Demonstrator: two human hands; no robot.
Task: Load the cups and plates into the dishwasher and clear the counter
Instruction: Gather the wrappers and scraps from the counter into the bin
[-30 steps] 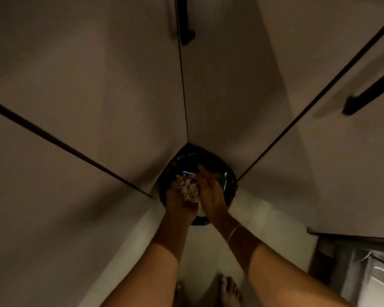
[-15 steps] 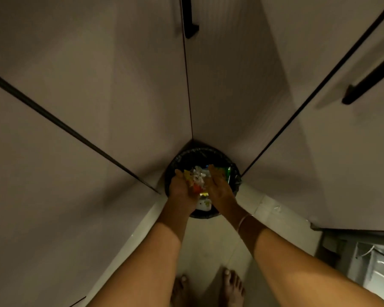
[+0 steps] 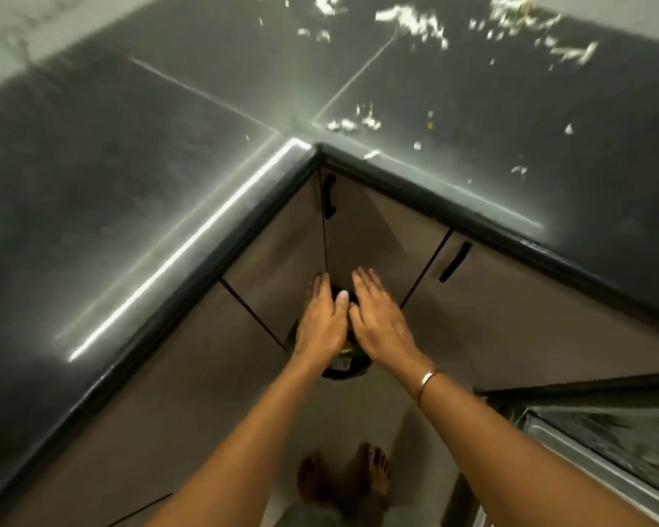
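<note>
Head view, looking down into the inner corner of an L-shaped counter [image 3: 130, 184]. The left hand [image 3: 320, 317] and right hand [image 3: 381, 317] are side by side, palms down, fingers straight and together, holding nothing; the thumbs nearly meet. Both hover over a dark bin [image 3: 345, 368] standing on the floor [image 3: 358, 412] against the cabinet doors [image 3: 282, 260] below the counter's inner corner; only the bin's near rim shows beneath the wrists. A bangle [image 3: 428, 378] circles the right wrist. Pale scraps [image 3: 408, 19] lie scattered on the counter's right-hand run, from the inner corner toward the back edge. No cups or plates are in view; the steel-lined panel at lower right is probably the open dishwasher [image 3: 605, 443]. The step in hand appears to be emptying counter waste into the bin. To do it well, the hands should stay low and directly over the bin mouth while any clinging bits are brushed off palm against palm, so that nothing lands on the floor by the bare feet [image 3: 373, 469]. The scraps on the counter are best gathered by sweeping one flat hand toward the front edge into the other hand cupped below it, since loose flakes likely scatter easily.
</note>
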